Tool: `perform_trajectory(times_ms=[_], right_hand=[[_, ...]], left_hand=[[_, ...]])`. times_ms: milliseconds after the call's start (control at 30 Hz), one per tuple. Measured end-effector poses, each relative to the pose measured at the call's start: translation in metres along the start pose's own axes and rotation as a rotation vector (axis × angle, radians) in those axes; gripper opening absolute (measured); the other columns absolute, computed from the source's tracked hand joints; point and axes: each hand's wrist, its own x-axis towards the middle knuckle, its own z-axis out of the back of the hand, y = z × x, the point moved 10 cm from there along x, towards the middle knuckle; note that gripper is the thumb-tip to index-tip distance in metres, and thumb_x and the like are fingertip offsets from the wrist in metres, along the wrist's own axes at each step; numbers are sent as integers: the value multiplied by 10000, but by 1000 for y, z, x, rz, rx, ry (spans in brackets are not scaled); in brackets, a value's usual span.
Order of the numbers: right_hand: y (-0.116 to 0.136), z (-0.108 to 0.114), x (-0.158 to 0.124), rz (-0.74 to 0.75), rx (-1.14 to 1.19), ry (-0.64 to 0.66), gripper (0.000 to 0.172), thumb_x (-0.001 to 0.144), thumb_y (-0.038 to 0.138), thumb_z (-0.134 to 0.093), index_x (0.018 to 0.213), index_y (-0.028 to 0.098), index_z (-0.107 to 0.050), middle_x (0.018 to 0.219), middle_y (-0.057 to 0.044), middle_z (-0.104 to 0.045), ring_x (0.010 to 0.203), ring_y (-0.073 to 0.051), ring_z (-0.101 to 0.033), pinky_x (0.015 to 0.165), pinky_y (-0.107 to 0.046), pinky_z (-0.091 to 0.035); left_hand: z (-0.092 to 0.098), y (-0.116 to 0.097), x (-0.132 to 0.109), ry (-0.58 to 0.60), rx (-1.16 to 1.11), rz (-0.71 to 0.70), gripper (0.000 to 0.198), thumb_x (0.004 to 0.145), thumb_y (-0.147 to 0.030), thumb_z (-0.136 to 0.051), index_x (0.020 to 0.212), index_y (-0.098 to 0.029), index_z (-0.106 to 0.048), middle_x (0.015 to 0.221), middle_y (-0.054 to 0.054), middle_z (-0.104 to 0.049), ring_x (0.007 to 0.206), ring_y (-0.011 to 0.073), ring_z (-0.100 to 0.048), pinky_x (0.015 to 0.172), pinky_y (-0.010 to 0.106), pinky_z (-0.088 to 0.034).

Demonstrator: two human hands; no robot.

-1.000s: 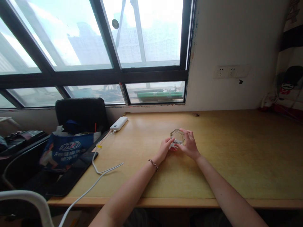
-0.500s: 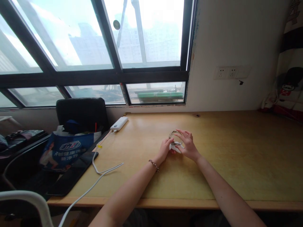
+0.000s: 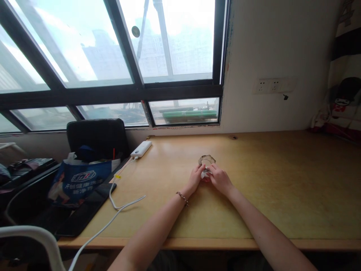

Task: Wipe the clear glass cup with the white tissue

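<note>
Over the middle of the wooden desk [image 3: 270,177], my two hands meet at a thin, dark brownish loop [image 3: 207,156]. Its exact kind is too small to tell. My left hand [image 3: 194,178] pinches the loop's lower left side, thumb on top. From the right, my right hand [image 3: 221,180] has its fingers closed on the lower right side, close to the left thumb. A crumpled white and red piece [image 3: 205,175] shows between the hands under the loop. The fingertips partly cover where the loop and this piece meet. A beaded bracelet [image 3: 183,198] circles my left wrist.
A white power bank [image 3: 141,149] lies at the desk's back left, its white cable [image 3: 113,197] running forward. A black tablet-like slab [image 3: 87,210] overhangs the left edge. Beyond are a black chair [image 3: 97,137] and a blue bag [image 3: 79,182]. Windows and a wall stand behind.
My right hand has moved down from the loop's upper right side to its lower side, its fingers closing in beside my left thumb. The loop's top is now uncovered. The view has shifted slightly.
</note>
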Motion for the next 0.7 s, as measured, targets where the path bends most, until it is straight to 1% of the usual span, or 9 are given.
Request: perform_trajectory(times_ms=[100,167,233,300,400,500,600,700], right_hand=[[-8,2,1,-6,69,-44,151,809,153,-418,890,204,-535,881,-52,-550,754,-162,-551,678,-263,-427],[-18,4,3,-25,109,-78,156,799,144,-419,896,195,-529,887,-59,-547,792,-176,-546,713,-284,-434],[-34,5,6,-70,123,-115,172,785,134,-422,914,181,-524,903,-72,-542,825,-189,-539,740,-303,-436],[-56,9,8,-130,112,-163,188,767,112,-421,915,169,-523,916,-84,-535,841,-197,-535,752,-312,-435],[-95,21,10,-215,60,-246,177,744,92,-426,867,170,-527,900,-90,-525,827,-205,-533,745,-322,-433],[-145,36,8,-316,-4,-271,148,732,100,-439,827,168,-530,870,-87,-523,787,-206,-534,726,-331,-430],[-199,53,4,-386,-92,-199,120,733,111,-457,819,146,-534,886,-99,-527,785,-204,-534,726,-325,-421],[-250,74,-5,-448,-180,-128,86,738,119,-484,803,140,-536,899,-103,-535,814,-199,-534,732,-302,-411]], left_hand=[[-6,-2,-1,40,55,-27,415,709,-539,-517,843,-147,-487,603,5,-593,460,129,-566,445,235,-449],[-7,-2,-1,48,133,-39,432,683,-521,-559,887,-148,-481,600,2,-594,446,126,-560,437,231,-443],[-8,-1,0,53,235,-60,454,634,-467,-632,919,-148,-479,594,-3,-594,439,122,-556,431,223,-433],[-9,0,0,58,312,-91,462,597,-402,-678,931,-149,-484,603,-5,-598,456,121,-560,445,218,-432],[-9,1,0,69,353,-116,417,604,-346,-675,930,-146,-508,634,0,-604,496,122,-564,475,220,-437],[-10,-3,-1,88,386,-158,306,634,-306,-642,873,-134,-558,662,9,-604,519,111,-546,494,213,-425],[-14,-9,-3,123,421,-210,192,654,-262,-612,787,-125,-594,653,15,-599,531,104,-522,515,207,-406],[-15,-8,-3,139,414,-191,150,662,-249,-594,749,-128,-608,610,11,-587,520,107,-508,501,203,-379]])
